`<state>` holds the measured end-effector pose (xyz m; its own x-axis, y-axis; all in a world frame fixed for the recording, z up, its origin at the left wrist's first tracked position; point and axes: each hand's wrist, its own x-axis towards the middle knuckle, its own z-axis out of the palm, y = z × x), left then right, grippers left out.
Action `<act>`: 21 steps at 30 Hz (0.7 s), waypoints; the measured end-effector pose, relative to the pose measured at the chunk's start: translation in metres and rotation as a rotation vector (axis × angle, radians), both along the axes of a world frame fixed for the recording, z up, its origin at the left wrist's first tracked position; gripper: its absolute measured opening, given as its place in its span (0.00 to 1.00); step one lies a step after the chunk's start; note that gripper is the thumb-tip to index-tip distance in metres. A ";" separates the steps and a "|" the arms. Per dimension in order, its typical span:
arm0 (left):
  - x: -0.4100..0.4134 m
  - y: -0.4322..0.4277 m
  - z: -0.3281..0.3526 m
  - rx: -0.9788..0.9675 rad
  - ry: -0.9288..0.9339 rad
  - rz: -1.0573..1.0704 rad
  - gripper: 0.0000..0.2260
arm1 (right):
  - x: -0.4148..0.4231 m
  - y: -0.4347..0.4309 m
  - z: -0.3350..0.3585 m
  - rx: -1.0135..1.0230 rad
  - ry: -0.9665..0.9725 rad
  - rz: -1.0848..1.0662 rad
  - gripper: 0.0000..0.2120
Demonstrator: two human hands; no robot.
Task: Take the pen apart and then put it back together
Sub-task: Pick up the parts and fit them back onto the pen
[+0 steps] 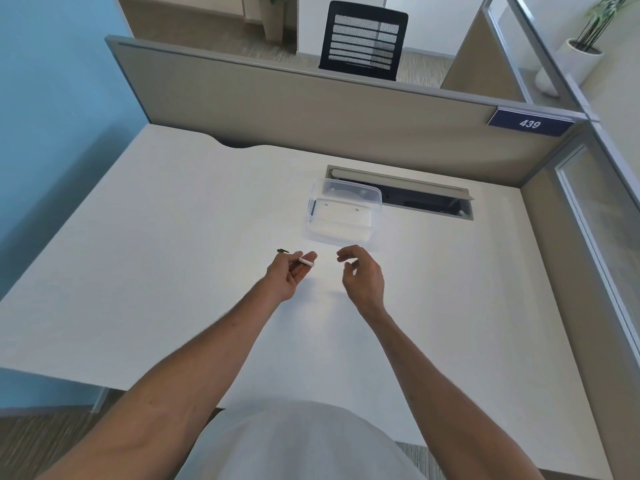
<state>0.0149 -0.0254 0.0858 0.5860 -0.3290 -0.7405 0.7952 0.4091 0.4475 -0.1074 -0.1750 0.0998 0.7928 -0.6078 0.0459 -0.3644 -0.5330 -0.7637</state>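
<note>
A slim white pen (306, 261) with a dark tip at its left end lies across the fingers of my left hand (289, 271), which grips it above the white desk (173, 237). The pen's white end sticks out to the right, past my thumb and forefinger. My right hand (362, 275) hovers a short way to the right of that end, fingers curled and apart, with nothing in it. The two hands do not touch.
A clear plastic box (343, 211) stands on the desk just beyond my hands. Behind it is an open cable slot (415, 195) in the desk top. A grey partition (311, 109) closes the far side and a glass panel (595, 220) the right.
</note>
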 end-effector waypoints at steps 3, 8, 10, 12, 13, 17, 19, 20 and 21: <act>-0.001 0.003 -0.001 0.004 0.000 -0.020 0.09 | -0.008 -0.015 -0.008 0.105 0.090 -0.167 0.23; -0.002 0.006 -0.006 0.008 -0.017 -0.037 0.11 | -0.025 -0.035 -0.029 0.183 0.233 -0.255 0.22; -0.003 0.005 -0.007 0.004 -0.021 -0.046 0.11 | -0.029 -0.038 -0.039 0.176 0.281 -0.242 0.21; -0.004 0.004 -0.009 0.009 -0.019 -0.056 0.11 | -0.029 -0.039 -0.047 0.171 0.326 -0.232 0.20; -0.005 0.003 -0.009 0.014 -0.020 -0.060 0.11 | -0.028 -0.039 -0.051 0.171 0.345 -0.225 0.19; -0.008 -0.001 -0.011 0.021 -0.018 -0.058 0.11 | -0.020 -0.035 -0.060 0.113 0.398 -0.183 0.16; -0.010 -0.002 -0.012 0.022 -0.010 -0.057 0.12 | -0.013 -0.034 -0.060 0.085 0.422 -0.168 0.16; -0.011 -0.003 -0.013 0.025 -0.008 -0.059 0.12 | -0.009 -0.034 -0.060 0.078 0.441 -0.166 0.17; -0.011 -0.003 -0.014 0.030 -0.006 -0.066 0.12 | -0.007 -0.034 -0.060 0.074 0.462 -0.168 0.18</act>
